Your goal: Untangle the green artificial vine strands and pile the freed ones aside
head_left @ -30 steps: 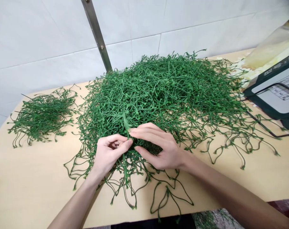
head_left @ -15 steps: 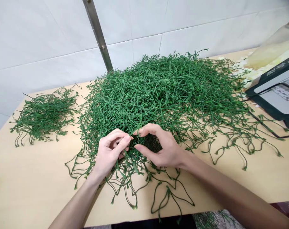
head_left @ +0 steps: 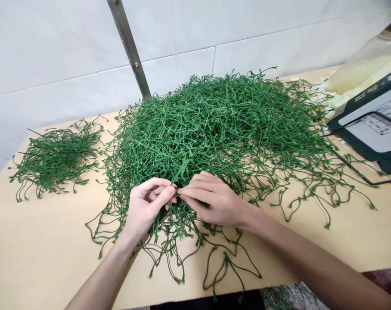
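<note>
A big tangled heap of thin green plastic stems (head_left: pixel 221 125) covers the middle of the pale wooden table (head_left: pixel 40 245). At its near edge my left hand (head_left: pixel 147 206) is closed, with thumb and fingers pinching a bunch of stems that hang below it. My right hand (head_left: pixel 215 200) meets it fingertip to fingertip, its fingers pressed together on the same stems. A smaller, flatter pile of green stems (head_left: pixel 55 157) lies apart at the left of the table.
A slanted metal bar (head_left: pixel 128 45) rises against the white tiled wall behind the heap. At the right edge sit a dark green device with a keypad (head_left: pixel 373 125) and a clear bag of pale bits (head_left: pixel 360 77). Loose stems trail over the table's front edge.
My right hand's fingers, arched open half a second ago, have flattened and closed onto the stems at my left fingertips. The left hand has barely moved.
</note>
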Demonstrator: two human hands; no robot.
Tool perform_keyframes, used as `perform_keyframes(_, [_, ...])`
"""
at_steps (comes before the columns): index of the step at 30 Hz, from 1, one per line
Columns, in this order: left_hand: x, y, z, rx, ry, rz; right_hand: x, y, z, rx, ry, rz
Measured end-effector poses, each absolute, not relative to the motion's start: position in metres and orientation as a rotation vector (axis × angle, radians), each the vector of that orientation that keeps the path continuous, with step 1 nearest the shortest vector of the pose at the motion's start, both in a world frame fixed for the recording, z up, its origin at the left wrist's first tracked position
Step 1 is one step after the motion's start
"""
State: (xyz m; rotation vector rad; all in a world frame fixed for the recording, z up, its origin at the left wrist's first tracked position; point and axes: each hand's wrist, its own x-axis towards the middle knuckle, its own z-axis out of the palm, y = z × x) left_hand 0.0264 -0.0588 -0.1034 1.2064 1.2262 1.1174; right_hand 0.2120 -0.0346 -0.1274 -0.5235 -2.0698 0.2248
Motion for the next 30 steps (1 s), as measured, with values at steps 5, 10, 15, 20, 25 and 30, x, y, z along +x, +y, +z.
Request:
perform_keyframes(5, [0.026,-0.06,-0.103,1.222,1.127,1.094,0.214,-0.035,-0.126,-0.563,-2.084,0.169])
perform_keyframes(10, [0.029,-0.061,-0.1,1.234,1.041,1.033,0.212,-0.035,-0.126,-0.595,-2.067,0.25])
perform_keyframes(15, [0.029,-0.062,-0.102,1.259,1.071,1.017,0.213,-0.033,-0.13,-0.558,-2.119,0.31])
perform_keyframes(20, [0.027,-0.062,-0.102,1.279,1.05,0.969,0.217,-0.034,-0.126,-0.568,-2.219,0.453])
perform_keyframes(25, [0.023,-0.063,-0.105,1.158,0.852,0.911,0.222,-0.037,-0.112,-0.663,-2.153,1.011])
perform_keyframes(30, [0.02,-0.067,-0.113,1.018,0.709,0.852,0.222,-0.038,-0.103,-0.58,-1.899,1.578])
